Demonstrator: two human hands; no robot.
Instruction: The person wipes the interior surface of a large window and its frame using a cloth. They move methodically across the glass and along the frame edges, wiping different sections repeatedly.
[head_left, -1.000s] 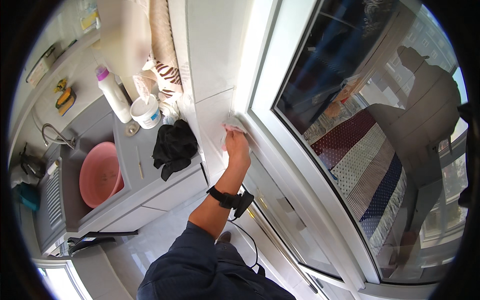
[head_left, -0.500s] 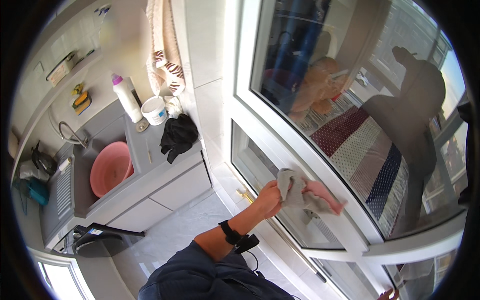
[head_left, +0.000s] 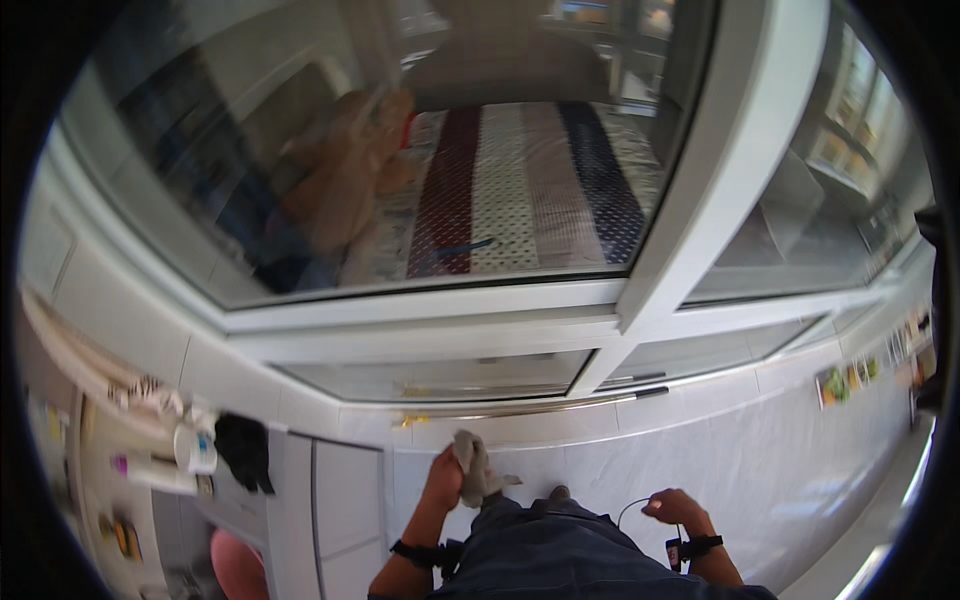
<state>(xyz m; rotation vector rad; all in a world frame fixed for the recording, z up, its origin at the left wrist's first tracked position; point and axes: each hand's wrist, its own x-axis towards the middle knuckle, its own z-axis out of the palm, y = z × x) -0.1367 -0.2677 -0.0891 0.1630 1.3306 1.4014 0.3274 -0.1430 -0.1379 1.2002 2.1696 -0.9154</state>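
My left hand (head_left: 443,478) is low in the middle of the view, closed around a crumpled grey cloth (head_left: 476,468) that hangs beside my fingers. The cloth is in front of my dark clothing and apart from the window. To the right, my right hand (head_left: 674,506) is held by my side with its fingers curled in, and I see nothing in it. A thin dark cable loops close to its fingers. Each wrist wears a black band. Ahead stands a white-framed window (head_left: 450,303) with large glass panes.
Through the glass shows a bed with a striped quilt (head_left: 545,190). A metal pole (head_left: 530,409) lies along the window's base. At lower left are a grey counter with a black cloth (head_left: 243,452), a white tub (head_left: 194,450), a white bottle (head_left: 160,474) and a pink basin (head_left: 236,566).
My view has swung right toward the window. The left hand has drawn the grey cloth back from the window frame, down toward my body. My right hand has come further into view.
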